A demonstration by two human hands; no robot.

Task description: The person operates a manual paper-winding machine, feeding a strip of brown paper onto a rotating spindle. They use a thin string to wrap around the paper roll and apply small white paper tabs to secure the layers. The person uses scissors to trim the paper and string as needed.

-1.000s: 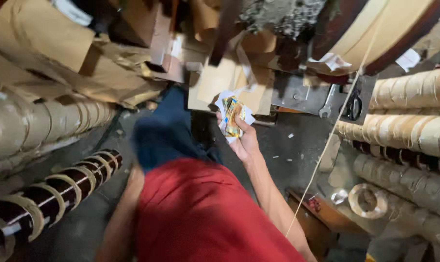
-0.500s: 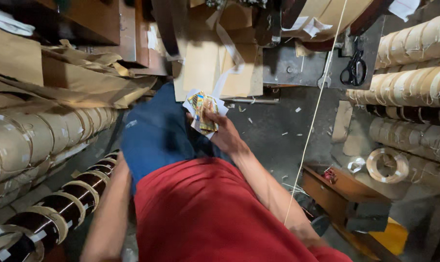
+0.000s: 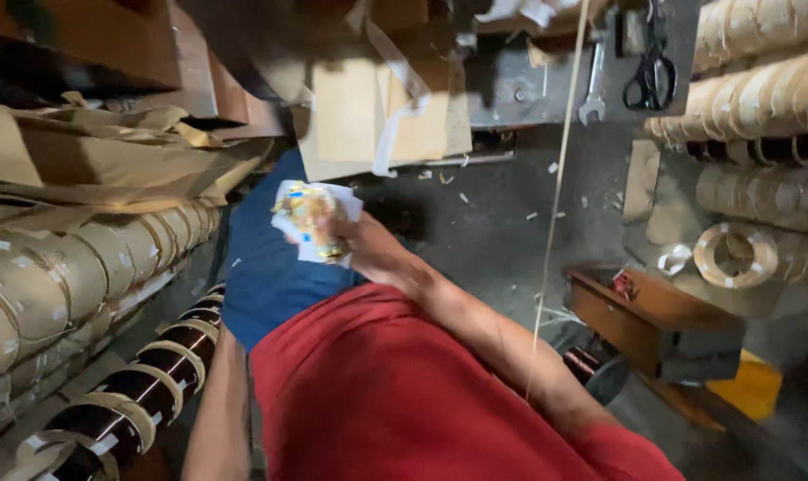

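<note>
Right hand [image 3: 364, 245] clamped on crinkled gold-and-white wrapper [image 3: 310, 214], raised over blue-clad lap, paper-wound coils [image 3: 92, 267] alongside. Left hand out of sight below. Best gripped firmly, clear of taut string [image 3: 555, 196].

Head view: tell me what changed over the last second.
The right hand and its crumpled colourful wrapper drifted left and slightly down in the picture as the view shifted; the scissors came into sight. The grip on the wrapper stayed; the left hand stayed hidden.

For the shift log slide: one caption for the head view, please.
Right hand holds a crumpled white-and-yellow wrapper above the lap, with taped paper rolls alongside.
</note>
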